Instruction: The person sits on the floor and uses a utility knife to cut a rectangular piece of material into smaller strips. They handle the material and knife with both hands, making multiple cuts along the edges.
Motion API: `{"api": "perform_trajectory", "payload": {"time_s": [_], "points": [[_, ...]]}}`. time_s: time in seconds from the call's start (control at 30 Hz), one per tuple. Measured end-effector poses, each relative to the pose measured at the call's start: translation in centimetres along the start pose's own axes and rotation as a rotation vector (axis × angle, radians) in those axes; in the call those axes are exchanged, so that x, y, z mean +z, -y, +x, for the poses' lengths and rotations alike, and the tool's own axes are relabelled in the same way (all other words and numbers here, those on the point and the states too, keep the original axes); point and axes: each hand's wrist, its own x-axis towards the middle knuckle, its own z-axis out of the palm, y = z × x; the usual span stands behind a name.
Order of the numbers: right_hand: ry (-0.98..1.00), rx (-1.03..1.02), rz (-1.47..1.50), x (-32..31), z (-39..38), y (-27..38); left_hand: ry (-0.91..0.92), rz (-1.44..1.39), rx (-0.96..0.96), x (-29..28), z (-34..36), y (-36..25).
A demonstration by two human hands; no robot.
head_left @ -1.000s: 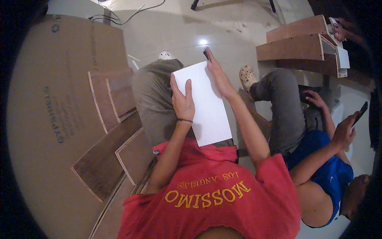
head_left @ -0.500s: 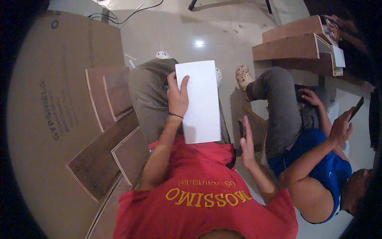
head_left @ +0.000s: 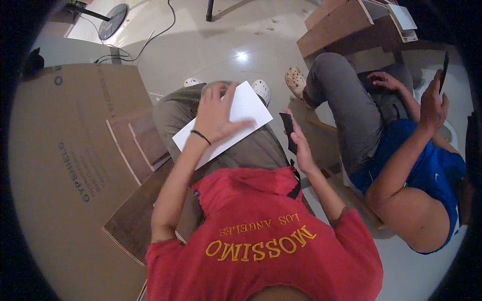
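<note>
slantwise, white board (head_left: 248, 104), long axis toward far right; left hand (head_left: 216, 116) splayed over it, right hand (head_left: 301, 145) gripping dark pad (head_left: 288, 129).

red yellow-lettered shirt (head_left: 256, 205), black wristband (head_left: 201, 136), grey trousers (head_left: 251, 153)

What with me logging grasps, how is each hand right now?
Left hand: open, fingers spread over the white panel; contact unclear.
Right hand: holding a dark flat piece.
</note>
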Motion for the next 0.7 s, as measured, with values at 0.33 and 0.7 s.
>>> {"api": "perform_trajectory", "payload": {"time_s": [0.33, 0.7], "points": [[0.070, -0.080, -0.117, 1.1, 0.2, 0.7, 0.096, 0.044, 0.104, 1.3, -3.6, -2.4], [0.213, -0.026, -0.262, 2.3, -0.5, 1.2, -0.116, 0.008, -0.046, 3.8, -3.4, -3.0]]}}
